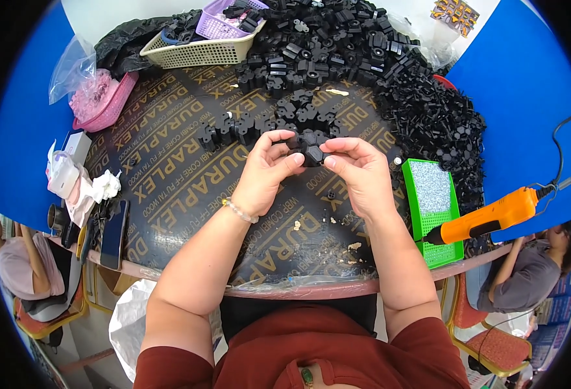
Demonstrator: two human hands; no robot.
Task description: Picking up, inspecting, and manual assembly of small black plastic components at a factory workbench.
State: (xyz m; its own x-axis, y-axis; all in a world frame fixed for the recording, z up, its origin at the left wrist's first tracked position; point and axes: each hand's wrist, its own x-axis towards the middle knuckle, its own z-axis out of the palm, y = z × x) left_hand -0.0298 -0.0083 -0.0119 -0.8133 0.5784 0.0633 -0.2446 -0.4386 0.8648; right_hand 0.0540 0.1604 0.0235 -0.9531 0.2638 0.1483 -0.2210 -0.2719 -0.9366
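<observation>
Black faceted part (pixel 313 153), at the frame's centre, is pinched between the fingertips (pixel 296 158) of the left hand (pixel 271 165) and right hand (pixel 363 170); slackened or uneven pressure could drop it onto the tabletop (pixel 188 201).

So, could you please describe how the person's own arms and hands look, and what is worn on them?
The left hand and right hand are without gloves. Dark red short sleeves end above the elbows, leaving the forearms bare. The left arm wears a bracelet of pale beads with a yellowish accent; the right arm shows none.
</observation>
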